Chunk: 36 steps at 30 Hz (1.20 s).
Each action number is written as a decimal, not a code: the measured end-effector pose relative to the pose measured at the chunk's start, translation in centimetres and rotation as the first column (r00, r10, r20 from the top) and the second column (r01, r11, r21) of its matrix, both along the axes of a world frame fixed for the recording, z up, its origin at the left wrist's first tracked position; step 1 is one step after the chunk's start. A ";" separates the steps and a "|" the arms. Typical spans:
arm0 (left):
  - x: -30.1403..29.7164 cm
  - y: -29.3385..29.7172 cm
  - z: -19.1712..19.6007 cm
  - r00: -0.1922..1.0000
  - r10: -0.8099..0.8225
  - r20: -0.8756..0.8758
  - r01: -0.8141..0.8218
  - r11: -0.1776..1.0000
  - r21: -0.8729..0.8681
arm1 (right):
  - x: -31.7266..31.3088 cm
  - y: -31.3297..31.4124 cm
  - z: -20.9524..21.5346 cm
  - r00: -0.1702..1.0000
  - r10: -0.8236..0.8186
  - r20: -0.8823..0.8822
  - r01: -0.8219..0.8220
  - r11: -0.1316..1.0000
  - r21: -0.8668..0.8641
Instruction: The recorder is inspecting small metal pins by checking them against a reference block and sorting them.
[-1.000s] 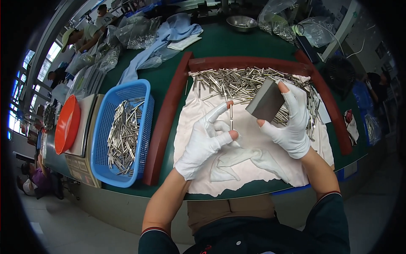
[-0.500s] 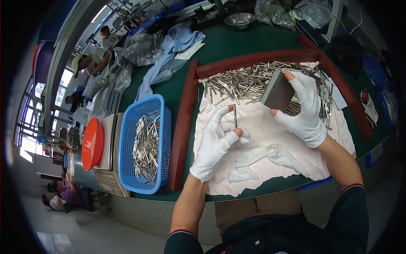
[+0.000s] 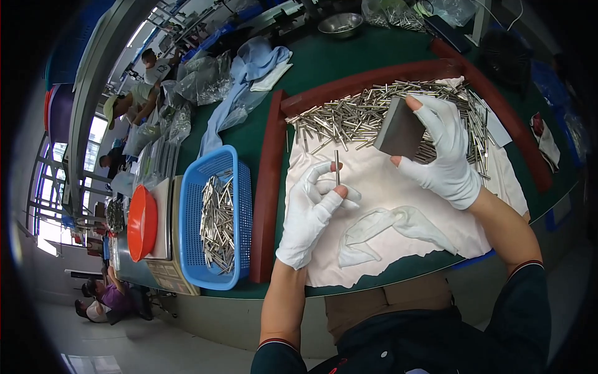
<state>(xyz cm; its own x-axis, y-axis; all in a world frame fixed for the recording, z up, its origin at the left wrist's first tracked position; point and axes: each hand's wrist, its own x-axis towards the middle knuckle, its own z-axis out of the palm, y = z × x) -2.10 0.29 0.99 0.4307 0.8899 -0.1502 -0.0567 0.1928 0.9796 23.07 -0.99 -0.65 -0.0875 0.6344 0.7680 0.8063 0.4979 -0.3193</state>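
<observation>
Both hands wear white gloves with some fingertips bare. My left hand [image 3: 309, 212] pinches one slim metal pin [image 3: 337, 168], held upright above the pale cloth [image 3: 386, 187]. In my right hand [image 3: 445, 149] is a dark grey rectangular block [image 3: 398, 129], gripped at its edges between thumb and fingers and tilted. Behind the block lies a heap of loose metal pins [image 3: 349, 118], partly hidden by it and by the right hand. A crumpled white cloth [image 3: 398, 230] rests on the pale cloth, nearer to me.
Dark red bars [image 3: 266, 193] frame the cloth's left, far and right sides. A blue basket [image 3: 244, 218] of pins stands left, beside a red-orange bowl [image 3: 142, 223]. At the back are a metal bowl [image 3: 340, 25] and plastic bags [image 3: 215, 78]. Other people sit at far left.
The pin in my left hand has shifted slightly left and down. My right hand and the block have drifted a little left. The whole view has turned slightly.
</observation>
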 end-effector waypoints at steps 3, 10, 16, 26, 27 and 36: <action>-0.6 0.6 0.4 0.977 0.159 -0.139 -0.127 0.968 0.215 | 0.0 0.0 0.3 1.000 0.003 -0.005 -0.003 1.000 -0.008; -2.0 1.6 -0.5 0.879 0.363 -0.309 -0.207 0.874 0.439 | 0.1 -0.1 0.3 1.000 0.001 0.002 -0.001 1.000 -0.008; -2.6 1.8 -0.2 0.854 0.485 -0.187 -0.354 0.806 0.475 | 0.0 0.1 0.1 1.000 0.008 -0.003 -0.008 1.000 0.009; -3.7 2.9 -0.9 0.536 0.635 -0.556 -0.083 0.696 0.713 | -0.2 0.1 0.4 0.999 -0.010 -0.040 0.013 0.997 0.080; -3.7 2.6 -0.8 0.464 0.636 -0.616 0.014 0.690 0.723 | -0.1 0.1 0.5 0.999 -0.017 -0.034 0.020 0.997 0.073; -5.2 1.7 1.4 0.336 0.935 0.113 -0.277 -0.016 0.961 | 0.4 0.2 0.0 1.000 -0.030 0.008 0.030 0.999 0.027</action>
<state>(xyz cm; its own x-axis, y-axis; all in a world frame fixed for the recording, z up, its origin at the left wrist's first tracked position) -7.33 2.01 2.37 -0.2365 0.4415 0.8655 0.8094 -0.4034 0.4269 23.49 -0.74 -0.60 -0.0756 0.6158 0.7843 0.8238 0.4817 -0.2988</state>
